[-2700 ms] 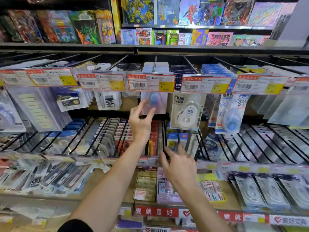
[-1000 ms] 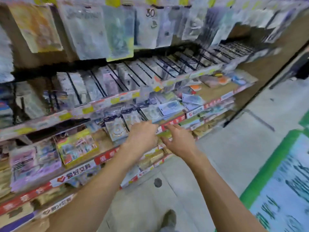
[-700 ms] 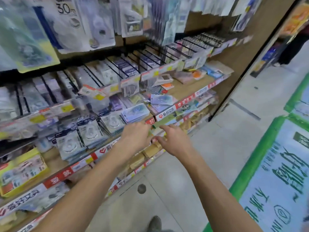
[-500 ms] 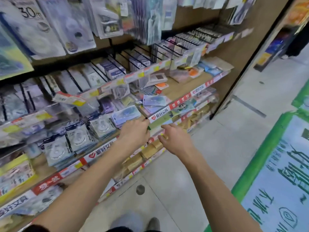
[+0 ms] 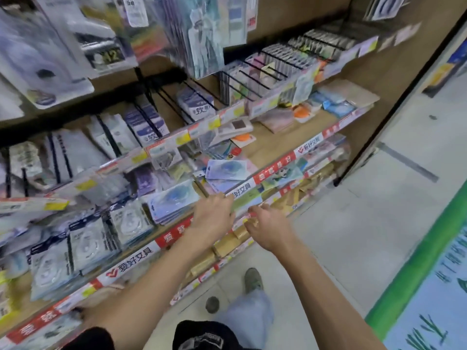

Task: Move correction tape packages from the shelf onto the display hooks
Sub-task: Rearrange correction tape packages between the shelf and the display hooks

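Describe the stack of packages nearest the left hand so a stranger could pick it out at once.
Find the wooden shelf with the red and white edge strip. Follow that strip to the left hand; the stack lies flat just left of its fingers. Its packs have lilac cards with a blue dispenser, unlike the white-dispenser packs further left, and it is a thicker pile than the similar blue packs behind.

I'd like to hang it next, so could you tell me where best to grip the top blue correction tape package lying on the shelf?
Probably pinch the top blue correction tape package by its flat card edge nearest the aisle, from the front; it lies flat, blister up.
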